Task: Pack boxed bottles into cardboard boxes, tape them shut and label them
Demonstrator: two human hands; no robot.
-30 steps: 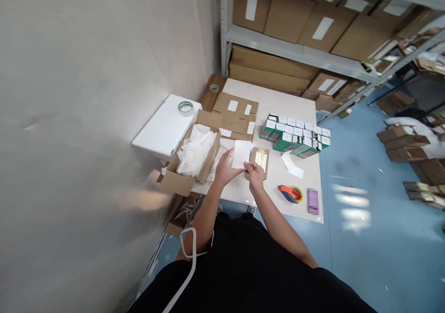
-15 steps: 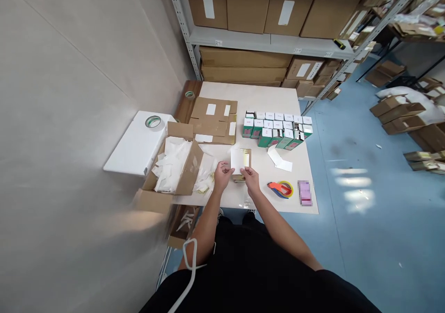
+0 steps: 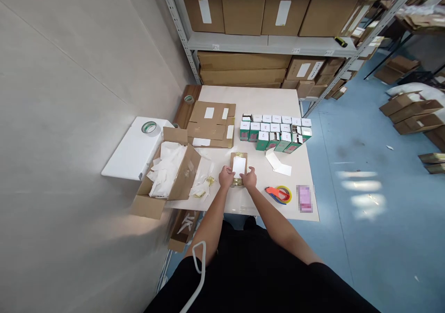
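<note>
A small cardboard box [image 3: 238,156] with shiny yellowish tape at its ends lies in front of me near the table's front edge. On its top rests a white label [image 3: 239,166]. My left hand [image 3: 226,177] is closed at the box's lower left side, its thumb by the label's edge. Opposite it, my right hand [image 3: 249,179] holds the lower right side, with the thumb at the label's lower corner and fingers along the box. A strip of white labels [image 3: 277,162] lies curled to the right of the box.
Several green-and-white boxes [image 3: 274,135] stand in rows behind. An orange tape cutter [image 3: 274,192] and a pink pixelated item [image 3: 305,198] lie at right. At left are flattened cardboard [image 3: 212,123], a carton of white packets [image 3: 187,174] and clear plastic bags [image 3: 201,176].
The white label, held between both hands over the box before, now lies flat on its top. My hands have moved down to the box's sides. The view has shifted slightly.
</note>
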